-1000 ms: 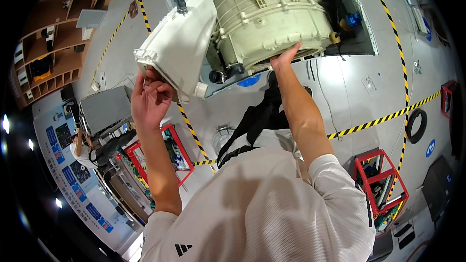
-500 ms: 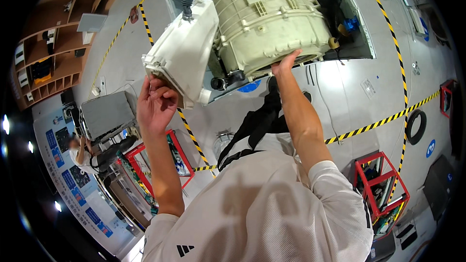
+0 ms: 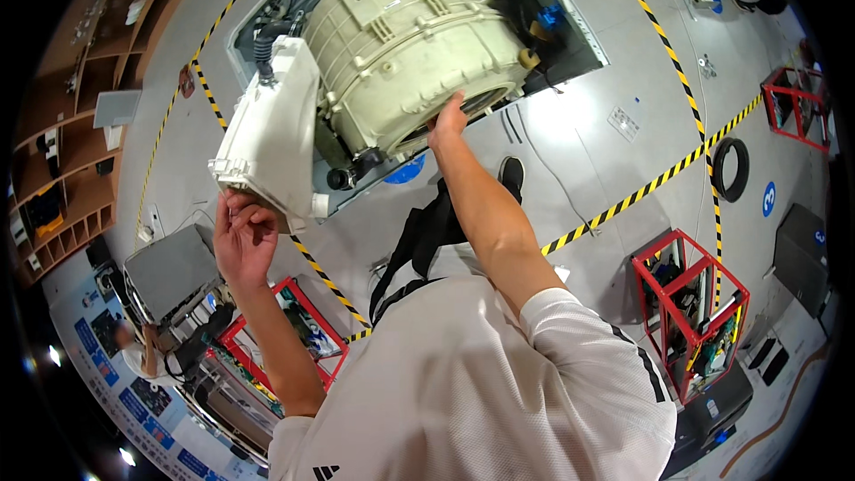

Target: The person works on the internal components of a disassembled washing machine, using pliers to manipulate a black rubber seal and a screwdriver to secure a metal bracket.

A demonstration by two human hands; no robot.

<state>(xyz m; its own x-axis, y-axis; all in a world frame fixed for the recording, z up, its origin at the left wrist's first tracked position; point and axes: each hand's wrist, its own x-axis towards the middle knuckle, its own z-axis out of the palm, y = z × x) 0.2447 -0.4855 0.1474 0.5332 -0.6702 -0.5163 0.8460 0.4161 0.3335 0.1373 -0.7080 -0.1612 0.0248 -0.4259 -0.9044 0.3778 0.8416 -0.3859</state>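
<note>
Large ribbed drum of cream plastic (image 3: 410,44) inside a grey metal cabinet (image 3: 579,25).
The person's right hand (image 3: 447,126) is at the drum's round opening, fingers hidden; whether it clamps cannot be told. Left of the drum, the left hand (image 3: 243,242) meets, fingers bent, a tapered white plastic box (image 3: 276,120) at its lower corner, grip unclear.

Your shirt (image 3: 463,374) is white, with black stripes on the right sleeve. Before you, the tub (image 3: 419,53) is pale greenish cream, the box (image 3: 276,125) white, the hose (image 3: 264,53) black. Around you, tape (image 3: 704,151) stripes the grey floor (image 3: 614,160) yellow and black.
</note>
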